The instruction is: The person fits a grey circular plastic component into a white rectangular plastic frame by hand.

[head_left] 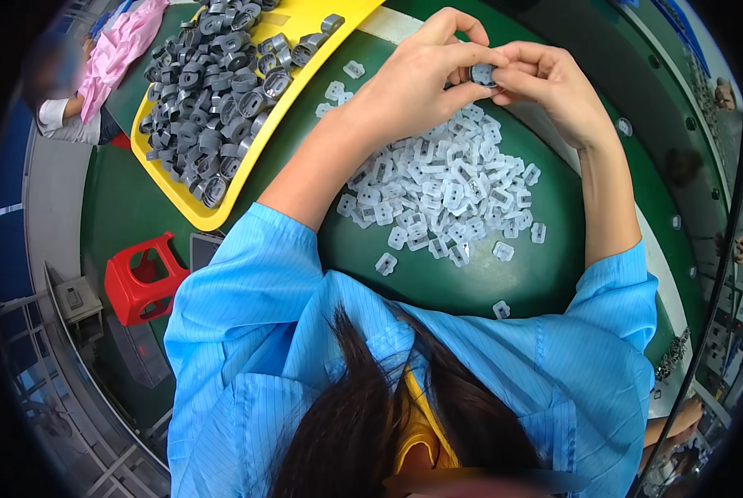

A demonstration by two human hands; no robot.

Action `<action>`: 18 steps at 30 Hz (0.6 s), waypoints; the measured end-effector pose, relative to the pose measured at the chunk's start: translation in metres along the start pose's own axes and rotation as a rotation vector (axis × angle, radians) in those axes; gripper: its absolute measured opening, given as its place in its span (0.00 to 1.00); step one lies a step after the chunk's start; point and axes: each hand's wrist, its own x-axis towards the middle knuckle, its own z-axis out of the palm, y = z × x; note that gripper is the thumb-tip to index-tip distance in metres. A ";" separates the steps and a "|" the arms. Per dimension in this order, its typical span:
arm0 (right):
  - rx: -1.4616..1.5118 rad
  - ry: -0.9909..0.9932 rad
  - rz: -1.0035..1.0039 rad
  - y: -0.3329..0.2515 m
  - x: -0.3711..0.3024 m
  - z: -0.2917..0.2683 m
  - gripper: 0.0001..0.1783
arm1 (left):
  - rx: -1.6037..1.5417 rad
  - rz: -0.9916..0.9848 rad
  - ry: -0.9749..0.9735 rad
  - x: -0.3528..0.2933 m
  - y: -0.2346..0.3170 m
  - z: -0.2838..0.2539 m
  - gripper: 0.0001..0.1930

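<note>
At the far left edge, another person in a pink top (118, 46) sat partly out of view. Below them stood one red plastic stool (143, 278) on the floor beside the green table (554, 274). One yellow tray (214, 217) lay slanted across the table's upper left, heaped with dark grey round parts (218, 91), far too many and too overlapped to count. To the right of the tray, a loose pile of small pale square clips (446, 187) was spread on the green surface, several dozen at a guess, with about six strays lying apart at the pile's edges.

Above that pile the person's two hands met. The left hand (413, 79) was curled, its thumb and fingertips pinched on one small grey ring (482, 75). The right hand (554, 83) was curled the same way, its fingertips gripping the same ring from the other side. The ring was held in the air between both hands, over the far edge of the clip pile. Both forearms were bare, coming out of short light blue sleeves (247, 290). Dark hair hung at the bottom centre.
</note>
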 end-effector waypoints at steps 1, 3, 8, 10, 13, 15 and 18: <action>0.170 -0.045 0.049 0.000 -0.001 -0.006 0.11 | -0.026 -0.017 0.016 0.000 0.000 0.000 0.17; 0.412 -0.160 0.124 0.007 0.002 -0.021 0.17 | -0.050 -0.030 0.039 0.001 0.001 -0.002 0.17; 0.328 -0.041 0.085 0.006 0.002 -0.004 0.14 | -0.014 -0.068 0.033 -0.001 0.004 0.002 0.17; 0.234 -0.004 0.044 0.006 0.002 0.003 0.13 | 0.014 -0.091 0.029 0.002 0.009 0.002 0.17; 0.092 0.177 -0.097 0.000 0.003 0.013 0.09 | 0.020 0.037 0.153 0.005 0.014 0.000 0.14; 0.197 0.188 -0.135 0.005 0.007 0.018 0.10 | -0.029 -0.019 0.207 0.007 0.014 0.000 0.16; 0.343 0.141 -0.101 0.009 0.007 0.010 0.13 | -0.115 -0.153 0.083 0.008 0.020 -0.009 0.17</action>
